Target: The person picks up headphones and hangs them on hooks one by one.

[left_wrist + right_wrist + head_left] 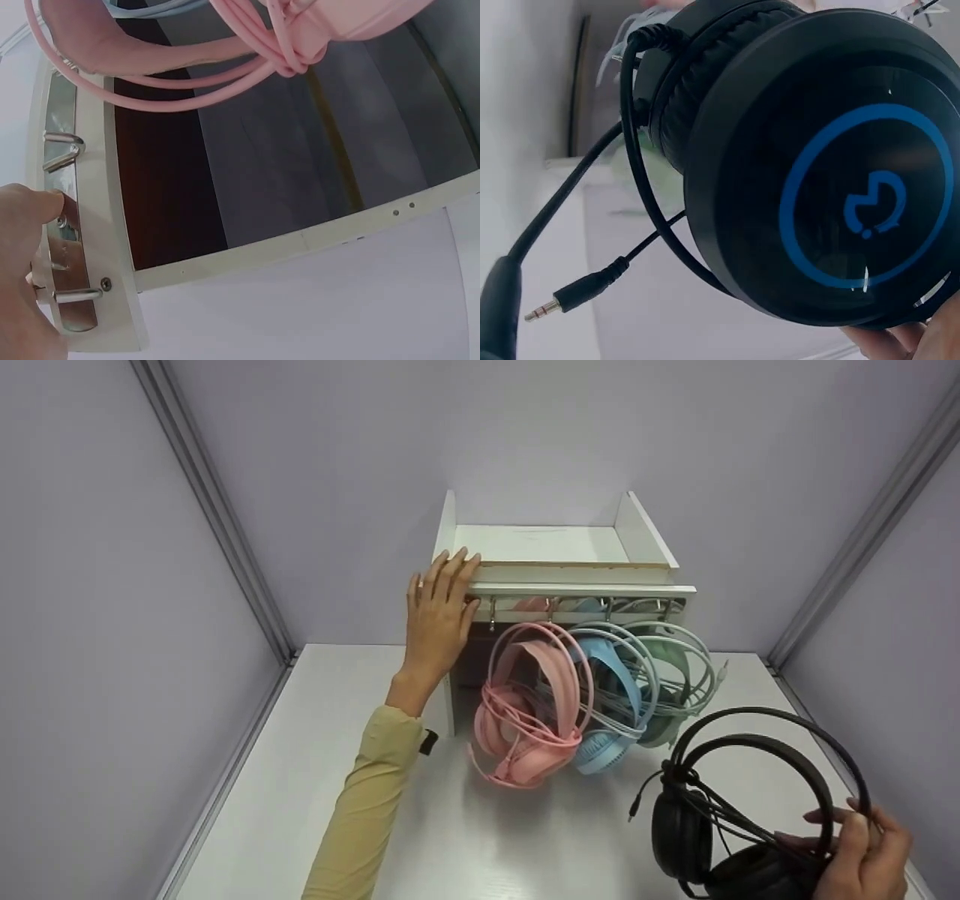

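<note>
My left hand (437, 626) holds the left end of a white shelf (577, 575), with fingers over its top edge and the thumb on the metal hook strip (60, 180) in front. Just beside that thumb, the leftmost hook (492, 615) bears nothing. From the other hooks hang pink headphones (559, 675), blue headphones (602, 751) and green headphones (664, 729), each with its cable coiled. At lower right, my right hand (866, 851) grips black headphones (681, 832) by the headband side. Their cable is bundled and its plug (559, 300) dangles free.
The shelf stands on a white table (315, 720) against the back wall (337, 510). Grey side walls with metal corner posts (217, 510) close in the left and right. The shelf's upper tray (540, 540) has raised sides.
</note>
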A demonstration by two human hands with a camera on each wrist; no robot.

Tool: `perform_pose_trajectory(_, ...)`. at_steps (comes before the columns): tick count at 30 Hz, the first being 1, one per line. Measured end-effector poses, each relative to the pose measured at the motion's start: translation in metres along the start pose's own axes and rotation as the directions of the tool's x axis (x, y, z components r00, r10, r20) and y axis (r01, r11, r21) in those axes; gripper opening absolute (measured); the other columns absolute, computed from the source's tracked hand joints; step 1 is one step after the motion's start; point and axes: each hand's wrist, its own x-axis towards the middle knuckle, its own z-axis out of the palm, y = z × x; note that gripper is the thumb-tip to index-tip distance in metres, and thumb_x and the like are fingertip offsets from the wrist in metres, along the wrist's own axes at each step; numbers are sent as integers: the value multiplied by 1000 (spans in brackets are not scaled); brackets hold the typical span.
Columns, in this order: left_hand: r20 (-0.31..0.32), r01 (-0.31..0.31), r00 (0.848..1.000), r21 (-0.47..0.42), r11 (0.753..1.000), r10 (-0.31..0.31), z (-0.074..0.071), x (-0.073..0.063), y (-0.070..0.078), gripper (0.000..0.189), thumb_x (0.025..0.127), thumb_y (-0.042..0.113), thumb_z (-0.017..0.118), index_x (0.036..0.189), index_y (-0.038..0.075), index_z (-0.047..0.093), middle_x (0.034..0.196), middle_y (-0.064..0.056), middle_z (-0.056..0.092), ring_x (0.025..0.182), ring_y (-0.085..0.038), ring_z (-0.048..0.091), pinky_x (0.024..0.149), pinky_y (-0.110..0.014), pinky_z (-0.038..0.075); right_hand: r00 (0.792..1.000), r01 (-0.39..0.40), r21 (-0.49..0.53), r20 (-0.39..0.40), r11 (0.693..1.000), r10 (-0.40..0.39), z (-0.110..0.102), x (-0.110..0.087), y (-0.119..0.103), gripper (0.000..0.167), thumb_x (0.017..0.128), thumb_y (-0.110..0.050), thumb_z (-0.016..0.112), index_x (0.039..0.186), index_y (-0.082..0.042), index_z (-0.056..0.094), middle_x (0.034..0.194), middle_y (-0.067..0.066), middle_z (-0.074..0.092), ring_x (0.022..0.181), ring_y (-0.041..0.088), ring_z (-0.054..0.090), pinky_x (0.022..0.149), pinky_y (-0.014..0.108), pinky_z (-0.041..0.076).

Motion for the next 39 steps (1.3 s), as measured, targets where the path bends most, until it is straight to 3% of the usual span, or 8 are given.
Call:
perform_pose_trajectory(5,-1,2,1000,-5,1000,-2,-2,-5,-5,61,103,29,58,159,25,34,165,-5,27,153,-29,21,121,-58,17,999,-26,151,45,988,19,6,-10,-11,20,108,-26,45,120,-18,58,82,-5,73,45,12,66,38,22,49)
perform_pose_trajectory(10,9,80,997,-21,997,-80,0,-17,-6,69,103,34,59,162,22,26,168,-12,15,154,-38,13,122,-61,11,989,-89,106,127,990,75,14,-21,-23,23,108,-32,43,122,-19,58,86,-5,75,47,15,68,40,24,50)
perform_pose_trajectory(13,41,109,993,-2,994,-109,1,-24,-6,76,103,37,58,164,16,18,169,-12,10,155,-35,8,122,-62,9,983,-87,143,173,986,62,23,-26,-28,24,108,-30,44,122,-16,58,86,-1,74,49,19,69,41,27,52)
perform_pose_trajectory(18,74,85,993,65,994,-90,3,-29,-8,78,103,37,58,164,16,14,170,-9,12,156,-31,10,121,-63,13,968,-14,247,246,969,-49,40,-34,-32,21,109,-21,45,121,-9,57,84,3,72,49,20,69,45,26,55)
perform_pose_trajectory(23,93,50,994,58,997,-55,3,-30,-11,73,102,34,60,164,25,20,169,-8,14,155,-32,12,119,-66,16,945,34,251,306,967,-113,55,-43,-35,22,109,-17,42,122,-6,55,85,3,72,50,19,69,47,25,55)
perform_pose_trajectory(27,106,32,994,46,998,-36,1,-29,-12,70,103,33,59,163,29,24,169,-9,15,155,-33,14,118,-66,20,927,41,250,351,967,-130,65,-49,-40,23,110,-15,40,123,-2,53,85,4,72,50,20,69,48,26,56)
perform_pose_trajectory(39,143,32,989,25,999,-35,-3,-28,-10,65,105,37,53,163,29,24,169,-9,15,156,-30,10,119,-63,21,884,67,199,442,978,-151,104,-67,-52,23,111,-16,37,125,-7,52,89,1,71,54,21,71,55,28,59)
